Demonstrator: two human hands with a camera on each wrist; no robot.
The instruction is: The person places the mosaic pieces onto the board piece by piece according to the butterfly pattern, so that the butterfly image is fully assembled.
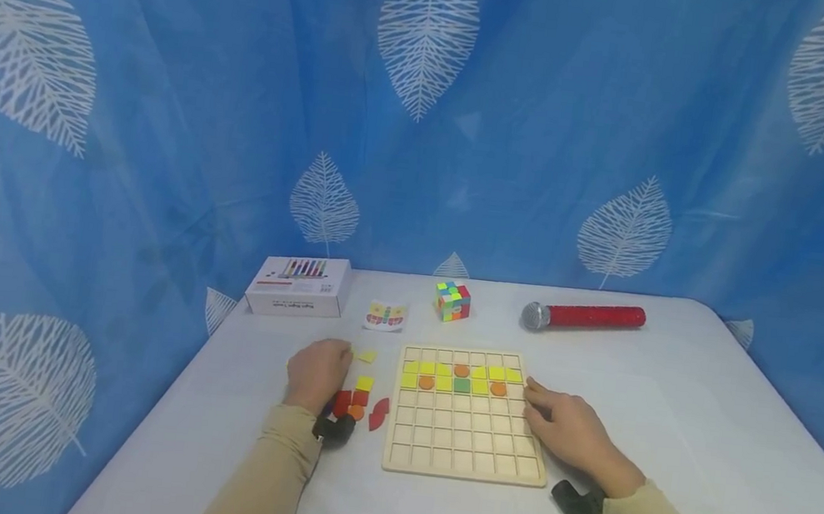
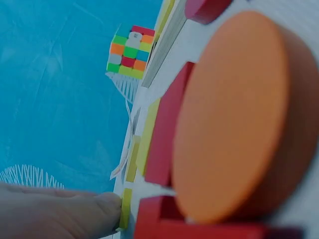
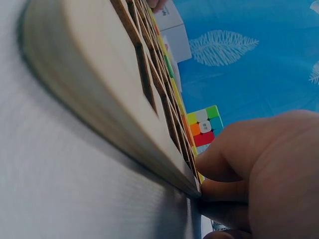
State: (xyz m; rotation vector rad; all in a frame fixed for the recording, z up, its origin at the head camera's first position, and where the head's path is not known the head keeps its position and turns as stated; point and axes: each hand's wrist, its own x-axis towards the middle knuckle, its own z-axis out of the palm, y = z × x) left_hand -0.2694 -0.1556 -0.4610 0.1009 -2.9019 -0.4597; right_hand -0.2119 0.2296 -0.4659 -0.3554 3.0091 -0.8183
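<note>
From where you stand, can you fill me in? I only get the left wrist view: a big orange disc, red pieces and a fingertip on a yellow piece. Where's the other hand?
Observer: The right hand rests against the right edge of the wooden grid board.
Operator: Is anything in the board?
Observer: Yes. Yellow squares, three orange discs and one green square fill parts of its second and third rows; the rows nearer the person are bare.
Operator: What lies behind the board?
Observer: A red microphone, far right, and a white box, far left.
</note>
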